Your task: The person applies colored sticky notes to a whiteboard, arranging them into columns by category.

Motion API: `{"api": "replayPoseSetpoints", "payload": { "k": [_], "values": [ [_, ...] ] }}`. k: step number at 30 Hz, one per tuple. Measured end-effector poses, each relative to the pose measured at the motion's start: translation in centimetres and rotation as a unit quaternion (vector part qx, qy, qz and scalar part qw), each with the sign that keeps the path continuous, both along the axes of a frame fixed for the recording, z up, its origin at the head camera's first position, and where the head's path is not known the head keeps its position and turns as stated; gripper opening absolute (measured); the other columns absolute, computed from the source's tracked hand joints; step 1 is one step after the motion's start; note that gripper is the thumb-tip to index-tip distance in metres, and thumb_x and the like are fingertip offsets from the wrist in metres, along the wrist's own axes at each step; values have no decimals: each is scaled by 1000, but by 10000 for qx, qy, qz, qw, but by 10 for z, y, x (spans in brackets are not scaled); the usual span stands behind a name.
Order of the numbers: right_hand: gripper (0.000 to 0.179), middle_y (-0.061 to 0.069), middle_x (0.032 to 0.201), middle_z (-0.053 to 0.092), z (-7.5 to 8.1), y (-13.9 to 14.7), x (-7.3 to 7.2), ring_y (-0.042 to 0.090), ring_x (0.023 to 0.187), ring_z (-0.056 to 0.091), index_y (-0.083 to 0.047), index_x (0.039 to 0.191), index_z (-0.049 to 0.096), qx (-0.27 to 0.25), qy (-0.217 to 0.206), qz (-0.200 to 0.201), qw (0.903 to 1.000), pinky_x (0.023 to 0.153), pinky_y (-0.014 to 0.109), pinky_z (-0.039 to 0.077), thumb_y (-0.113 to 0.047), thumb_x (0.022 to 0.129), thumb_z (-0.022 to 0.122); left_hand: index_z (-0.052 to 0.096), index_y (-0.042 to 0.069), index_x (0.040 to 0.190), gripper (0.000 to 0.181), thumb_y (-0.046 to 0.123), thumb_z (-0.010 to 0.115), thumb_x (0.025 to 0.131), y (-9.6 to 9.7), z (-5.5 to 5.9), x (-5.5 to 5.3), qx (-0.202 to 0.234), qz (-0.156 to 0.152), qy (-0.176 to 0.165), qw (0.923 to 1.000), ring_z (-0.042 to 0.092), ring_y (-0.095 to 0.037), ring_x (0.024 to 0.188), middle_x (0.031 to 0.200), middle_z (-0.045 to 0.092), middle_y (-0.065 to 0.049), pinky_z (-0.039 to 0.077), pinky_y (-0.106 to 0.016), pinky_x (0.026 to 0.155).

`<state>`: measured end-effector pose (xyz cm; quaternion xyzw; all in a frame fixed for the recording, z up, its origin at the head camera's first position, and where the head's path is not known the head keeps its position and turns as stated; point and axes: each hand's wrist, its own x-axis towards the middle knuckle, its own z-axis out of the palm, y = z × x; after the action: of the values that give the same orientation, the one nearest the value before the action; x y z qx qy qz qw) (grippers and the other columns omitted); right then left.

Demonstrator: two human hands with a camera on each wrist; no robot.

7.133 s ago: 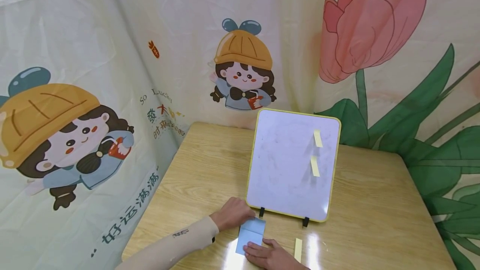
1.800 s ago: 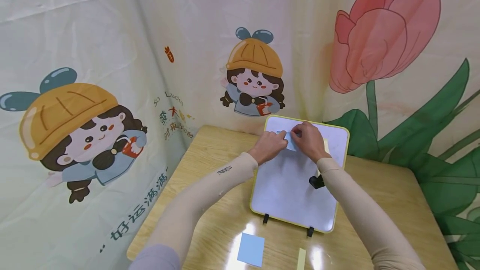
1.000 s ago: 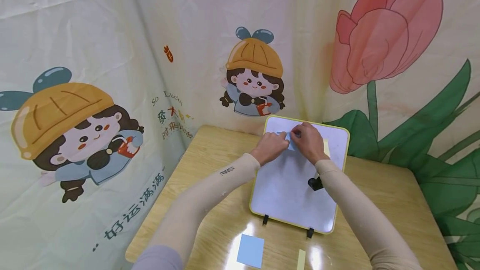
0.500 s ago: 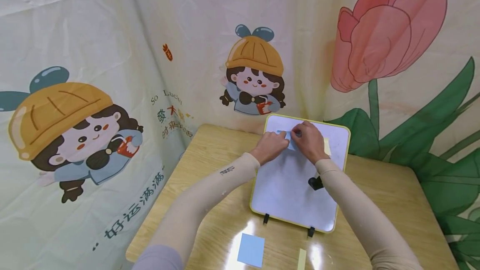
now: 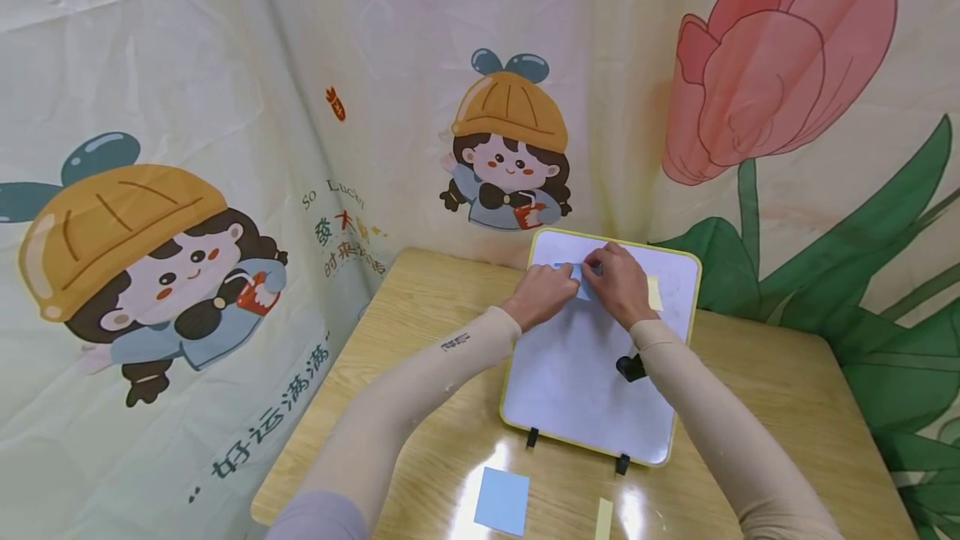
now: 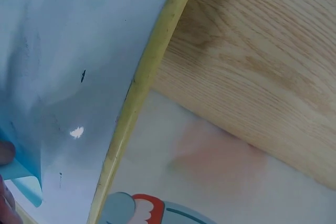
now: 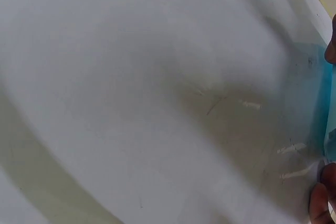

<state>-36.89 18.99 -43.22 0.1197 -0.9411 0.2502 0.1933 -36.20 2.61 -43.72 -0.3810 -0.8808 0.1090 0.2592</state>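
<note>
Across the lower frame, a wooden surface (image 5: pixel 427 307); right of centre, a white board (image 5: pixel 585 398). Over its upper half, left hand (image 5: pixel 538 294) and right hand (image 5: pixel 618 283), each grip nearly closed, pinching a blue note (image 5: pixel 582 292). Probably light, soft, easily creased; best held by opposite edges.

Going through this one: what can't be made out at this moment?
Held blue sheet, head view: full outline hidden by left hand and right hand.
Bottom yellow strip, head view: lower end cut off by the frame's edge.
Left sleeve marking, head view: too small to read.
</note>
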Motion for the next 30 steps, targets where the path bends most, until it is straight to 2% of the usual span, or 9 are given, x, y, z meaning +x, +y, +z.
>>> {"api": "replayPoseSetpoints", "payload": {
  "k": [5,7,10,12,14,19,21,25,30],
  "values": [
    [17,9,88,62,-2,2,1,25,81,56,-2,93,73,17,10,-26,10000,75,43,50,-17,88,70,74,23,94,18,18,57,97,1,-2,-1,-8,-20,4,10000,57,-13,57,93,66,-1,50,-29,48],
    [16,9,88,62,-2,2,1,24,80,56,-2,93,73,31,21,-37,10000,75,43,51,-17,88,71,74,23,93,16,30,60,96,1,-2,-2,-26,-34,-139,9999,57,-13,57,93,65,0,49,-29,48],
    [16,8,87,62,-1,3,2,24,80,57,-2,92,73,55,53,0,10000,74,42,51,-17,88,71,73,21,85,40,56,56,91,-1,1,-3,0,-92,-386,9992,53,-13,53,91,63,0,46,-28,46],
    [15,8,87,62,-1,2,2,24,80,57,-3,91,73,64,89,38,9999,74,42,51,-17,88,71,72,19,79,51,65,51,88,-3,5,-4,149,-114,-486,9986,51,-14,50,88,62,-1,44,-28,45],
    [15,8,87,62,0,2,1,24,80,57,-3,90,73,52,96,62,9999,75,42,51,-17,87,71,71,17,79,49,59,48,91,-4,11,-8,364,-63,-467,9982,50,-15,48,86,61,-2,44,-30,44],
    [15,8,88,63,2,0,0,24,83,58,-2,92,73,27,27,68,10000,79,43,51,-17,87,72,69,14,103,24,31,57,92,-8,24,-25,766,273,-480,9955,55,-18,54,94,58,-5,49,-31,51],
    [16,8,89,63,2,0,0,24,84,58,-2,92,74,17,11,76,10000,79,42,51,-17,87,71,68,14,109,24,28,60,91,-10,27,-33,747,386,-689,9941,56,-17,58,99,58,-6,50,-31,53],
    [16,8,89,64,2,-1,1,25,84,59,-2,92,74,1,-15,72,10000,79,42,51,-17,87,71,70,15,108,21,27,61,92,-12,29,-42,538,509,-1188,9902,56,-17,63,101,59,-5,49,-31,55],
    [16,8,89,63,1,1,2,24,84,58,-3,93,74,10,-85,-1,10000,79,42,51,-18,87,72,72,16,104,20,28,60,93,-11,30,-45,368,478,-1421,9880,54,-16,67,92,58,-3,49,-29,58]
  ]
}}
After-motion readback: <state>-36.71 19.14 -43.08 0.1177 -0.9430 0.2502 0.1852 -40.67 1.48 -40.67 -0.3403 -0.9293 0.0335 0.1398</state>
